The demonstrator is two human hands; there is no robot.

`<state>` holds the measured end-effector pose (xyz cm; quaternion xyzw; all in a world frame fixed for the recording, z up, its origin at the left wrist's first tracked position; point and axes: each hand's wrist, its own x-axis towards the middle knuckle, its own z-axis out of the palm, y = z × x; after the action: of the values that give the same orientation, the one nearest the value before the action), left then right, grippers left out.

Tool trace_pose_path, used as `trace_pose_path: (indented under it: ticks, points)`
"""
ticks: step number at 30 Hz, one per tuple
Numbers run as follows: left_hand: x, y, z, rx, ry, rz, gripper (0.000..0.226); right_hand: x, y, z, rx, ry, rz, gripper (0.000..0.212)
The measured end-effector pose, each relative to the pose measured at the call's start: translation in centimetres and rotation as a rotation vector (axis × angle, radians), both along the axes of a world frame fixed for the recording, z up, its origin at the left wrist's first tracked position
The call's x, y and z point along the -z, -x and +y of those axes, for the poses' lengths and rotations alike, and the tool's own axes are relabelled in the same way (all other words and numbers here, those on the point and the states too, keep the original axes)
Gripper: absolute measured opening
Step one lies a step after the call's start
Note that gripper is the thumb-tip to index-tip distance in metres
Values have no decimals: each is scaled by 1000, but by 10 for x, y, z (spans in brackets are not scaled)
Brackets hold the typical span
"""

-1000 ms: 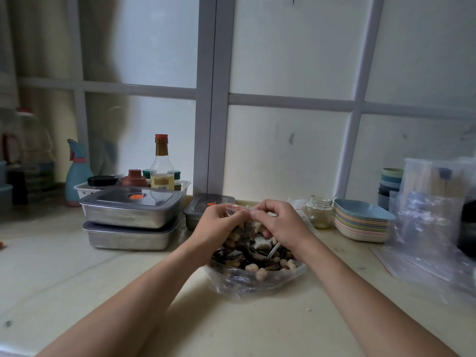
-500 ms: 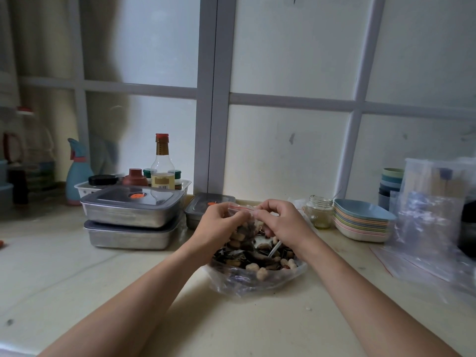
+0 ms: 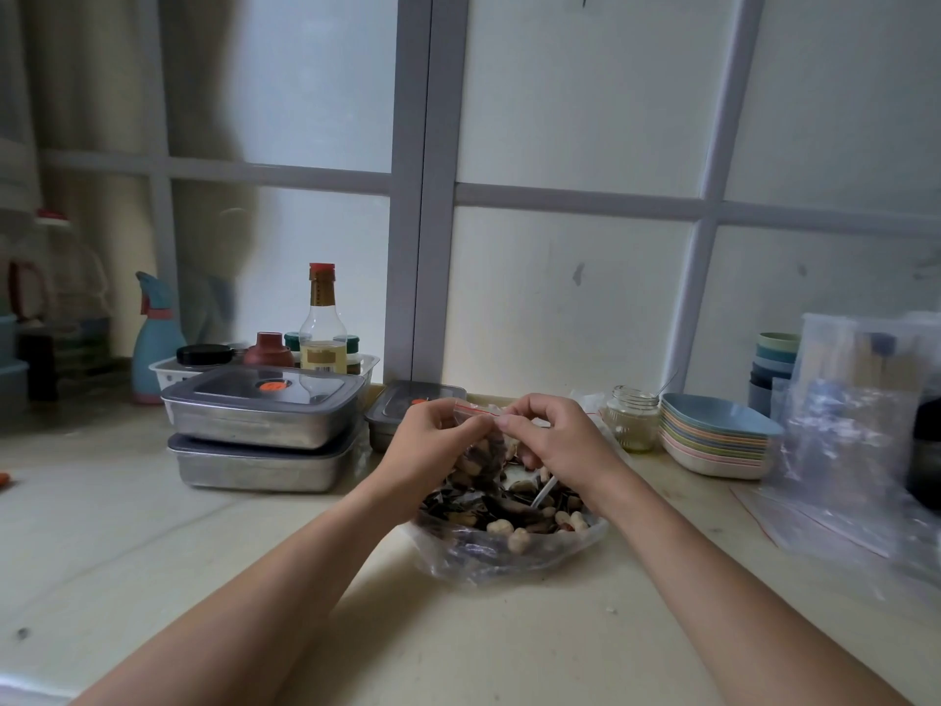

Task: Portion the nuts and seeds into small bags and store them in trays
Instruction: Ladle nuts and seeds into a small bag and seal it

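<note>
A small clear zip bag with a red seal strip, filled with nuts and seeds, hangs between both hands. My left hand pinches its top at the left and my right hand pinches the top at the right, fingertips almost meeting on the strip. Below them a large open plastic bag of peanuts and dark seeds lies on the counter, with a white spoon handle sticking out. Two stacked lidded steel trays stand to the left, and a smaller lidded tray sits behind my left hand.
A glass jar and a stack of pastel dishes sit right of my hands, with stacked cups behind. Loose clear bags pile at the far right. A white basket of bottles and a spray bottle stand back left.
Both hands have stayed at the small bag's top; the fingertips have shifted slightly along the red seal strip. Nothing else has moved.
</note>
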<state>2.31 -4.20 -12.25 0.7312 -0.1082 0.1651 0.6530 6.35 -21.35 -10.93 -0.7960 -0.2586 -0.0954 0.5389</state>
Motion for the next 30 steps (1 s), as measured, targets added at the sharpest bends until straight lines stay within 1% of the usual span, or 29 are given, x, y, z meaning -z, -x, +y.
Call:
trace_pose_path:
  ticks: [6,16,22,26,30]
  points:
    - [2,-3,0,23,7,16,13,2,0,1,17,24,-23,16]
    - [2,-5,3,-15,-30,5,12,4,-2,4,10,45,-93,14]
    - [2,-6,3,-25,-41,1,12,4,-3,3,2,49,-96,12]
    - [1,-4,3,-2,-39,8,11,5,-4,1,-14,37,-50,10]
    - [2,-3,1,53,-3,45,19,3,-5,-2,18,45,-68,10]
